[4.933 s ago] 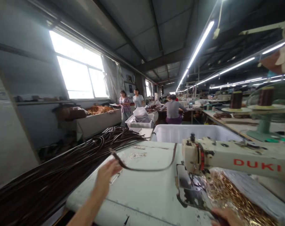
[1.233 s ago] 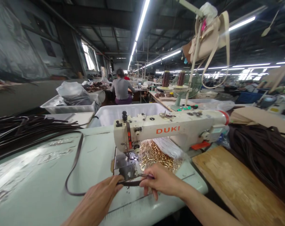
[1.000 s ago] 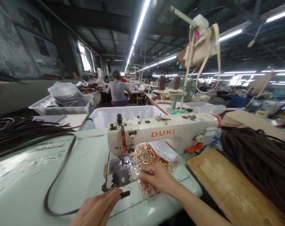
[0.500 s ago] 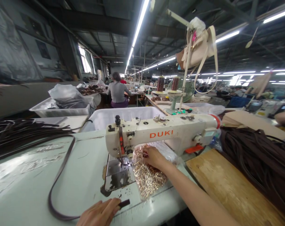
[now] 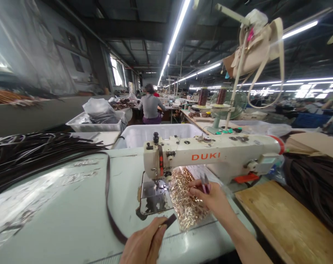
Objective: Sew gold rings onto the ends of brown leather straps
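My left hand [image 5: 145, 240], low at the table's front edge, is closed on the end of a dark brown strap [image 5: 109, 201]. A short tip of the strap sticks out past its fingers, and the rest curves back to the left. My right hand [image 5: 214, 198] holds small thread snips [image 5: 205, 183], blades pointing up, against the palm. Its fingertips are over a clear bag of gold metal clasps [image 5: 187, 211]; whether they grip a clasp I cannot tell. The bag lies under the arm of the sewing machine [image 5: 232, 148], right beside its needle plate [image 5: 155, 204].
A pile of dark straps [image 5: 45, 146] lies on the left of the table. To the right are a wooden board [image 5: 287, 223] and more dark strips [image 5: 312, 179]. Behind the machine stands a white bin [image 5: 166, 132]. Farther back, a person [image 5: 151, 106] sits facing away.
My right hand has drawn back from deep in the clasp bag, and the snips now show in it. My left hand still holds the strap end. The view has turned left.
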`<state>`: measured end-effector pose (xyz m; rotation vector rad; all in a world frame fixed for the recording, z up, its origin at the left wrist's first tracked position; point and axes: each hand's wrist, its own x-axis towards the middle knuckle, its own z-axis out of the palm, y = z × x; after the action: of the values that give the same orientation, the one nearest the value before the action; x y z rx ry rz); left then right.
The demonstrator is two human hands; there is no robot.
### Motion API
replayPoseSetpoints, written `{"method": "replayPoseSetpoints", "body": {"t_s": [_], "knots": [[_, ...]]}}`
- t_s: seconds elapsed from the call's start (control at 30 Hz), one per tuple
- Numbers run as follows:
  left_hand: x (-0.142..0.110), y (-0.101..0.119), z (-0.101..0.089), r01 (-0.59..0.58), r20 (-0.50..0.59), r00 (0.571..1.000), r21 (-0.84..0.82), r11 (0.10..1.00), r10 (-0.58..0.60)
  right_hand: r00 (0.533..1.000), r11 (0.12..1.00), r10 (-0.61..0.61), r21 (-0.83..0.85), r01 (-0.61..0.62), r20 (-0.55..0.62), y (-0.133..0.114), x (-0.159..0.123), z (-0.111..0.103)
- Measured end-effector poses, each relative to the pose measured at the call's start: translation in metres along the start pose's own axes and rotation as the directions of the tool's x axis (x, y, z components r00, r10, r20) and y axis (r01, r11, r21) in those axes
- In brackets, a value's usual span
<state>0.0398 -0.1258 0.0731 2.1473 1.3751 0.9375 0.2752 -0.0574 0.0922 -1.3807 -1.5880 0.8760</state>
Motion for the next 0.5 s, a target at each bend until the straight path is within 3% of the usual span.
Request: {"method": "replayPoseSetpoints", "body": {"t_s": [0.1, 0.3, 0.4, 0.5], "knots": [[0.000, 0.000, 0.007, 0.039, 0.023, 0.999, -0.041, 0.998, -0.038, 0.999, 0.996, -0.049, 0.073, 0.049, -0.008, -0.012, -0.032, 0.018], [-0.006, -0.006, 0.013, 0.005, -0.071, 0.997, 0.007, 1.000, -0.004, 0.944, 0.940, -0.330, -0.091, 0.328, -0.008, -0.020, -0.060, 0.042], [-0.010, -0.008, 0.012, -0.032, -0.132, 0.990, 0.067, 0.997, 0.040, 0.861, 0.855, -0.508, -0.139, 0.500, -0.026, -0.020, -0.062, 0.048], [-0.011, -0.009, 0.013, -0.037, -0.125, 0.991, 0.081, 0.996, 0.047, 0.728, 0.719, -0.683, -0.224, 0.658, -0.053, -0.014, -0.065, 0.057]]}}
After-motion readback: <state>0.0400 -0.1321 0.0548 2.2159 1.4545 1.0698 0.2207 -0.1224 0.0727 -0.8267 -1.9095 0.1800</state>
